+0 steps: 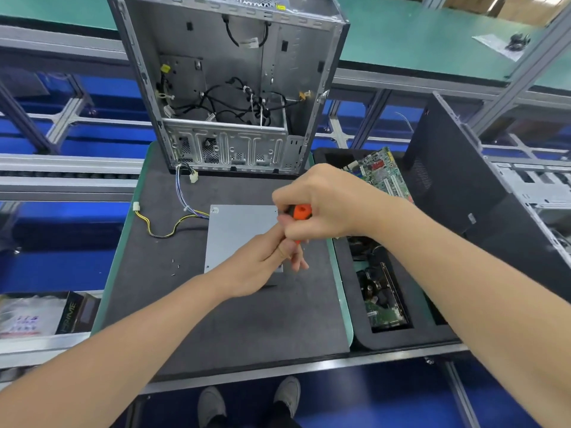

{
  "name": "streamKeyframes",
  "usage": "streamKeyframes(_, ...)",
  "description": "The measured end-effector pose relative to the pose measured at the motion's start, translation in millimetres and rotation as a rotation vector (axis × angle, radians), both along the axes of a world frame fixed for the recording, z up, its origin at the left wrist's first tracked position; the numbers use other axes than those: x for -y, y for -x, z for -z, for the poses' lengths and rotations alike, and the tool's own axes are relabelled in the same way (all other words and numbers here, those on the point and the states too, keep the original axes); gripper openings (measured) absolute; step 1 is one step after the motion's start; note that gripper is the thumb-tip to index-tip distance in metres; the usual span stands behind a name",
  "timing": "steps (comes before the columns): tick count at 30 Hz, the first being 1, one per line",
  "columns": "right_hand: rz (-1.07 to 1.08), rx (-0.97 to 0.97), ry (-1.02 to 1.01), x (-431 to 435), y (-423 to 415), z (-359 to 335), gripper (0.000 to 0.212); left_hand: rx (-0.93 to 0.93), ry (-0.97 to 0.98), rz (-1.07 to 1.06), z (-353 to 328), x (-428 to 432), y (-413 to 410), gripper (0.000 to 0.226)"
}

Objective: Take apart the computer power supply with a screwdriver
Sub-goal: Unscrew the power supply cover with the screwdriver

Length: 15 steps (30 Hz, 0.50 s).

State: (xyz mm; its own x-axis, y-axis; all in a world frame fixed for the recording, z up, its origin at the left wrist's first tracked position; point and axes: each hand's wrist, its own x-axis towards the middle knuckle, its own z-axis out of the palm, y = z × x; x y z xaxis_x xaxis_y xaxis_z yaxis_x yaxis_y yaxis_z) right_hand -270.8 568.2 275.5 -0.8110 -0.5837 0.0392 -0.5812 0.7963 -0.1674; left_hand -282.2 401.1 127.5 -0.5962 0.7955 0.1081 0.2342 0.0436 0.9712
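- Head view: the power supply (239, 233), a flat grey metal box, lies on a dark mat (216, 319) at the middle of the bench, just in front of the computer case (228, 88).
- The right hand (324, 202) is clenched around the orange-and-black handle of a screwdriver (301, 212), held over the near right corner of the power supply.
- The left hand (259, 267) reaches in from below. Its thumb and fingers pinch the screwdriver's shaft just under the right hand, and the tip is hidden behind the fingers.
- Yellow and black cables (160, 228) run left from the power supply across the mat and end in a white connector. A blue and white bundle (182, 186) leads up towards the case.
- Small screws (175, 267) lie loose on the mat, left of the power supply.
- The computer case stands with its open side facing the camera, with black wiring inside it.
- To the right, a black foam tray (401, 335) holds a green motherboard (381, 174) at its far end and another circuit board (383, 301) in a nearer compartment.
- A black panel (457, 186) stands beyond the tray.
- Two grey shoes (287, 393) show below the bench edge.
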Motion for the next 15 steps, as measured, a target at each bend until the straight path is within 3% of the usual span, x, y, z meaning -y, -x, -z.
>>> streamKeyframes(3,0.151,-0.082,-0.071,7.0,-8.5,3.8,0.021,0.021,0.031,-0.037,2.6,-1.4,-1.5,0.028)
streamKeyframes(6,0.515,-0.313,-0.18,30.2,-17.7,11.6,0.033,0.012,0.061,-0.098,2.4,-1.7,-4.4,0.037)
streamKeyframes(9,0.722,-0.293,-0.237,49.0,-17.9,24.7,0.044,0.011,0.066,-0.128,1.9,-3.5,-5.3,0.032)
streamKeyframes(12,0.578,-0.282,-0.22,41.1,-8.4,24.2,0.036,0.063,0.03,-0.112,4.4,0.0,-1.8,0.033)
streamKeyframes(15,0.059,-0.143,-0.175,24.2,-0.3,12.7,0.021,0.094,0.042,-0.066,10.0,4.1,0.7,0.04)
